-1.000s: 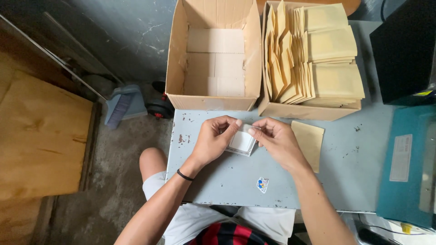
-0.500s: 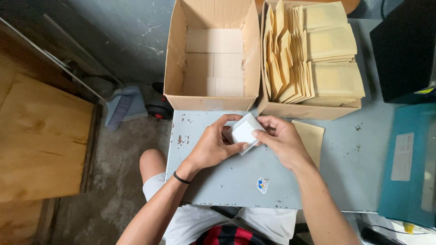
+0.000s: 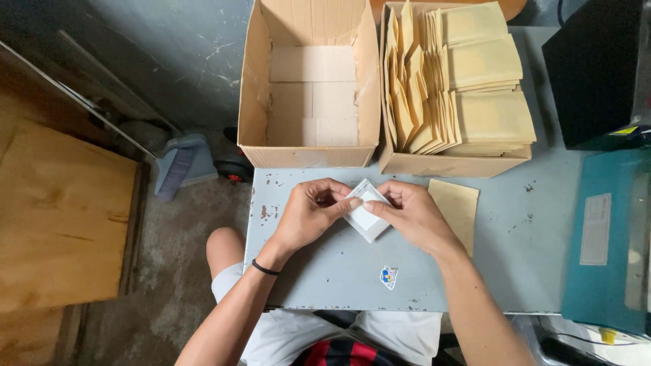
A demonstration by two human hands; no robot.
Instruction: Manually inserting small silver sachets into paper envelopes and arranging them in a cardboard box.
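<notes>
Above grey table [image 3: 325, 271], both hands [image 3: 308, 213] [image 3: 413, 217] pinching white packet [image 3: 366, 215]

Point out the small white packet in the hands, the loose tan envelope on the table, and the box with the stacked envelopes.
white packet [image 3: 366, 218]: head view, on its flat face.
loose tan envelope [image 3: 460, 207]: head view, on its middle.
envelope box [image 3: 447, 165]: head view, on its front wall.

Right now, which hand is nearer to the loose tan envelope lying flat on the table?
Right. The right hand is just beside the tan envelope; the left hand is farther off, across the white packet both hold.
</notes>
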